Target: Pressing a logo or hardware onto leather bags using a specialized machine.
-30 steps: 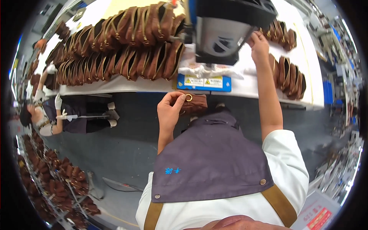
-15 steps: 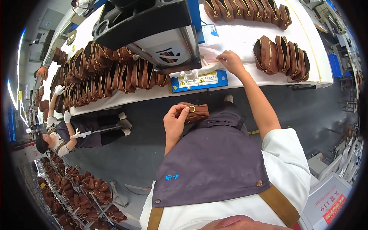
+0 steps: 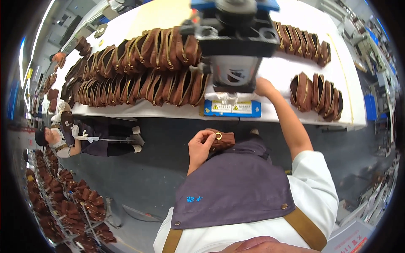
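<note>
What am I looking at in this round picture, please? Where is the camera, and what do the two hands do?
The camera sits on a person's head and looks down, so the wide lens bends everything. You see their grey apron. The left hand holds a small brown pouch with a gold ring, close to the body. The right hand reaches to the white table, at the foot of a press machine. Many brown zip pouches stand in rows there. Another worker sits at left.

Single head view, looking steeply down over apron (image 3: pixel 236 185), table (image 3: pixel 270 71) ahead.
</note>
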`<state>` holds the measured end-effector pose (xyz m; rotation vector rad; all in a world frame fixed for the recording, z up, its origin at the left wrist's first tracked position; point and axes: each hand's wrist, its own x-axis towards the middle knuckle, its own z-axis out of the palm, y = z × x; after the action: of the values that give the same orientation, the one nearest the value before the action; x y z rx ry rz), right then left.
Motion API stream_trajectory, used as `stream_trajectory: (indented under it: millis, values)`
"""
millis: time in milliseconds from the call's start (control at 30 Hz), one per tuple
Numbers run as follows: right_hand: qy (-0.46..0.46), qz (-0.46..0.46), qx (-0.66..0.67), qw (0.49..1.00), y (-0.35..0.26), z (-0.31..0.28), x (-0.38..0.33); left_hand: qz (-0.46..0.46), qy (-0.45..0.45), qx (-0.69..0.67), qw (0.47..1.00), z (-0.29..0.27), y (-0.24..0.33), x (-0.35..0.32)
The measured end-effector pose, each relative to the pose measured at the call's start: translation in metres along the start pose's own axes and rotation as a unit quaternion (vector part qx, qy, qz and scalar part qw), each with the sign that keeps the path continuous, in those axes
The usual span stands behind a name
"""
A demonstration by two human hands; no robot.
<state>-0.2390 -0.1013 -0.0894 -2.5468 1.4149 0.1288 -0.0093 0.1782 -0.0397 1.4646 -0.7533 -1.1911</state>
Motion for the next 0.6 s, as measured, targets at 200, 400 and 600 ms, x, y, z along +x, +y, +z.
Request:
stream_trajectory:
  millis: [200, 400, 600]
  values:
    - [0.139, 0.043, 0.308, 0.940, 0.020, -0.096, -0.026, 0.027, 0.028, -0.024, 0.999, 0.000, 0.002, 0.006]
    - [0.360, -0.095, 0.559, 0.741, -0.005, -0.260, -0.018, 0.029, 0.047, -0.049, 0.997, -0.002, 0.003, 0.017]
    - [0.510, -0.203, 0.309, 0.777, -0.033, -0.360, 0.041, 0.096, 0.107, -0.004, 0.990, 0.003, 0.031, 0.036]
